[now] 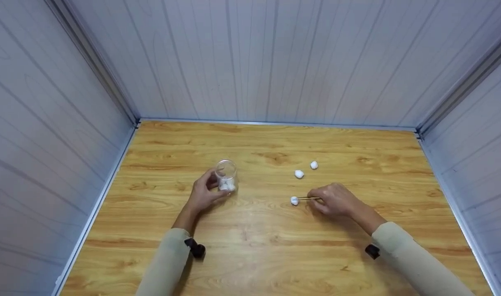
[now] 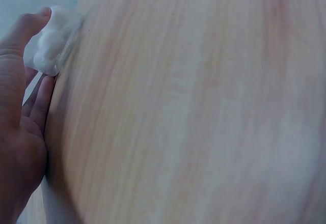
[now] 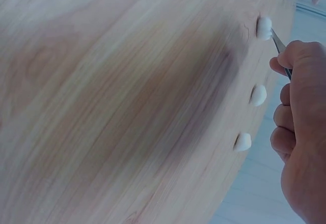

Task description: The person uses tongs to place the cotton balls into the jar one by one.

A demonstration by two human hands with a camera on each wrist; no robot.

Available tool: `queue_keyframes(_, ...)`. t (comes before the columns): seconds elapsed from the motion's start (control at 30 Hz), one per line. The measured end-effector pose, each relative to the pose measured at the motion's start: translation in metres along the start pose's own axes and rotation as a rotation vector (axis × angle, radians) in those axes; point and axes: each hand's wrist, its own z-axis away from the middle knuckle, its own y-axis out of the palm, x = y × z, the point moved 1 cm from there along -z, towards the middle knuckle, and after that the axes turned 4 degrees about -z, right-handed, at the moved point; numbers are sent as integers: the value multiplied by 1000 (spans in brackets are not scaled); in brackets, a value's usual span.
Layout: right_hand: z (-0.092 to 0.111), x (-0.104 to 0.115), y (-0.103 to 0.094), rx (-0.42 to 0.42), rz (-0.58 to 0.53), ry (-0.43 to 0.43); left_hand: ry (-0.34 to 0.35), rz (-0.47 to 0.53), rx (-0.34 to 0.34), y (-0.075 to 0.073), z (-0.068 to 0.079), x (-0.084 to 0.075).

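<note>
My left hand (image 1: 203, 193) holds a clear jar (image 1: 226, 168) upright on the table, fingers and thumb around its sides. Several cotton balls (image 1: 227, 184) lie in the bottom of the jar; the left wrist view shows these white cotton balls (image 2: 52, 38) through its wall, beside the thumb. On the right, my right hand (image 1: 335, 199) grips a pair of metal tweezers (image 1: 305, 198), its other fingers curled in. The tweezer tips meet a single cotton ball (image 1: 294, 201), close over the tabletop. In the right wrist view this cotton ball (image 3: 264, 28) sits at the tips.
Two loose cotton balls, a nearer one (image 1: 299, 174) and a farther one (image 1: 314, 165), lie on the wooden table (image 1: 250, 255) beyond the right hand. Pale panel walls (image 1: 250, 61) enclose the table at the back and both sides.
</note>
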Motion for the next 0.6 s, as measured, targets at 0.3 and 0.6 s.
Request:
queue_keyframes(0.3, 0, -1, 0, -19, 21, -41, 22, 25, -2, 0, 0, 0)
queue_keyframes(0.6, -2, 1, -2, -10, 19, -30, 17, 18, -1, 0, -1, -1)
